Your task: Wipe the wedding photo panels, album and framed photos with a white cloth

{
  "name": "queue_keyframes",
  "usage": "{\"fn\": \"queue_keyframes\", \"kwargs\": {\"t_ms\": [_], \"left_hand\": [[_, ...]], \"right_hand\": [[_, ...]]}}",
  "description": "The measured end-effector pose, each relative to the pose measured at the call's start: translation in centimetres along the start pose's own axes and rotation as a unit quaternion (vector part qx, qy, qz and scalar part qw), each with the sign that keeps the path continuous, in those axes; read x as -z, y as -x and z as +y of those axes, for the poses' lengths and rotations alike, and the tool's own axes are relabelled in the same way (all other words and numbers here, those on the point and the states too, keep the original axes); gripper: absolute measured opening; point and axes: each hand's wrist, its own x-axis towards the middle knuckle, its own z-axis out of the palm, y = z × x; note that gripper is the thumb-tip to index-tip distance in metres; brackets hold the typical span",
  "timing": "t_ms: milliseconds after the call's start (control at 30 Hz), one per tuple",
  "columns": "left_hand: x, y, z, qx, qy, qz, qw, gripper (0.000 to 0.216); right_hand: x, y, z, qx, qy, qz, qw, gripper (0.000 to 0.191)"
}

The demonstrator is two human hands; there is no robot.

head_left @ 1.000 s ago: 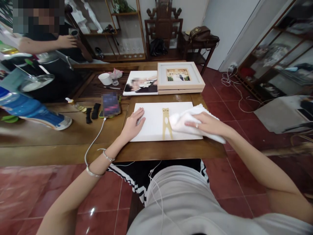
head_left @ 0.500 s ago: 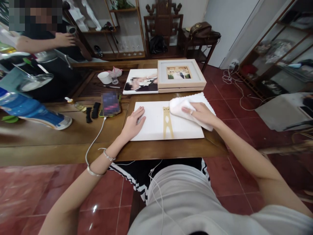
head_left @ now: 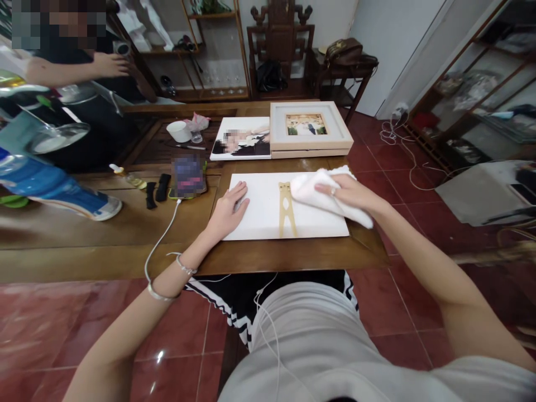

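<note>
A flat white panel (head_left: 259,215) lies near the table's front edge, with a tan cat-shaped stand leg (head_left: 287,206) running down its middle. My left hand (head_left: 229,212) rests on the panel's left end, fingers spread, holding nothing. In my right hand (head_left: 354,192) is a bunched white cloth (head_left: 312,188), pressed against the panel's right half beside the cat's head. One end of the cloth hangs out toward the lower right. The panel's upper right corner is hidden under cloth and hand.
Behind the panel sit a light wood picture frame (head_left: 312,148) and a photo print (head_left: 243,146). To the left are a phone (head_left: 188,176) on a charging cable, a small dropper bottle (head_left: 129,177), a white cup (head_left: 179,132) and a large blue bottle (head_left: 54,184). A person (head_left: 84,70) is at the far left.
My right hand has shifted slightly right with the cloth, whose loose end now swings lower and farther right. The cloth's far edge has drawn in. My left hand stays put.
</note>
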Motion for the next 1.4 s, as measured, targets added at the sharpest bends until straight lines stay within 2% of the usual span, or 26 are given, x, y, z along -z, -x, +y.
{"fn": "queue_keyframes", "kwargs": {"t_ms": [133, 233, 333, 467, 600, 700, 800, 1000, 1100, 1200, 1300, 1400], "left_hand": [[0.0, 0.0, 0.0, 0.002, 0.002, -0.002, 1.000, 0.047], [-0.1, 0.0, -0.1, 0.002, 0.004, -0.002, 1.000, 0.047], [-0.1, 0.0, -0.1, 0.001, 0.002, 0.000, 1.000, 0.048], [-0.1, 0.0, -0.1, -0.001, 0.001, 0.001, 1.000, 0.049], [-0.1, 0.0, 0.0, -0.004, -0.001, -0.001, 1.000, 0.050], [-0.1, 0.0, -0.1, -0.006, -0.001, 0.001, 1.000, 0.049], [-0.1, 0.0, -0.2, -0.007, -0.005, 0.003, 1.000, 0.049], [-0.2, -0.1, -0.3, -0.009, -0.011, 0.005, 1.000, 0.050], [-0.1, 0.0, -0.2, -0.008, -0.015, 0.002, 1.000, 0.049], [-0.1, 0.0, -0.1, -0.010, -0.014, 0.001, 1.000, 0.048], [-0.2, 0.0, -0.2, -0.012, -0.009, 0.001, 1.000, 0.051], [-0.2, 0.0, -0.2, -0.012, -0.004, -0.002, 1.000, 0.051]], "right_hand": [[-0.7, -5.9, 1.7, -0.003, -0.002, 0.117, 0.993, 0.037], [-1.7, -7.3, 1.9, -0.006, -0.030, 0.152, 0.988, 0.038], [-3.0, -5.4, 1.2, -0.016, -0.084, 0.132, 0.988, 0.035], [-4.9, 0.2, -0.7, -0.007, -0.115, 0.070, 0.991, 0.038], [-6.3, 4.8, -2.6, 0.046, -0.087, 0.003, 0.995, 0.045], [-6.5, 5.5, -3.1, 0.090, -0.073, -0.021, 0.993, 0.047], [-6.1, 3.1, -2.5, 0.093, -0.096, 0.005, 0.991, 0.045], [-5.3, -6.0, -0.7, 0.082, -0.106, 0.107, 0.985, 0.036], [-5.6, -8.1, -1.0, 0.064, -0.082, 0.136, 0.985, 0.033], [-6.4, -6.7, -2.3, 0.064, -0.043, 0.131, 0.988, 0.035], [-7.3, -2.8, -3.7, 0.093, 0.006, 0.092, 0.991, 0.038], [-8.0, 1.5, -4.9, 0.146, 0.072, 0.022, 0.986, 0.039]]}}
